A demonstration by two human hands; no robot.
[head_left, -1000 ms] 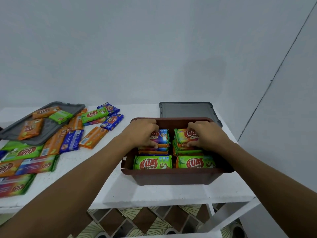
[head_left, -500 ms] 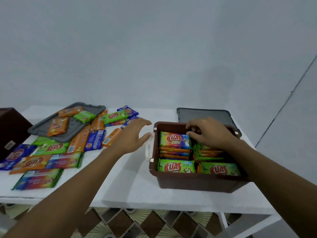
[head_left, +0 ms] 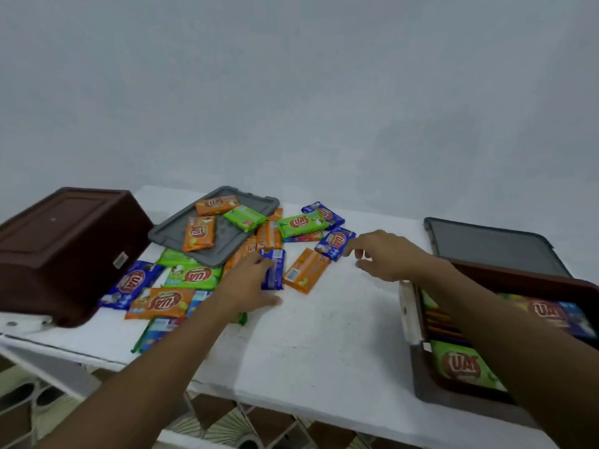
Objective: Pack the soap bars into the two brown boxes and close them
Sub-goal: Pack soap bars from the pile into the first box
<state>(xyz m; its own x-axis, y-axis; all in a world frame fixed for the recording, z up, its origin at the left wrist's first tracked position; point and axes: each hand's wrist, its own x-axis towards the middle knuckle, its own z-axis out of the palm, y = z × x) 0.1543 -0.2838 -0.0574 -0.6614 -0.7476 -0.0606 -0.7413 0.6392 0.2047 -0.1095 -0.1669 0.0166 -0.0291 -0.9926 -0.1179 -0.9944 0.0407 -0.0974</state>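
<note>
Glossy orange, green and blue soap bars lie scattered on the white table; more fill the open brown plastic box at right. The left hand touches a blue-wrapped bar with spread fingers; the right hand hovers loosely curled, holding nothing.

We see a white table set against a plain, pale grey wall rising behind it. Below the table's front edge lies a floor of brown and fan-patterned cream tiles. White frame bars run under its left corner. The light is soft and even.
</note>
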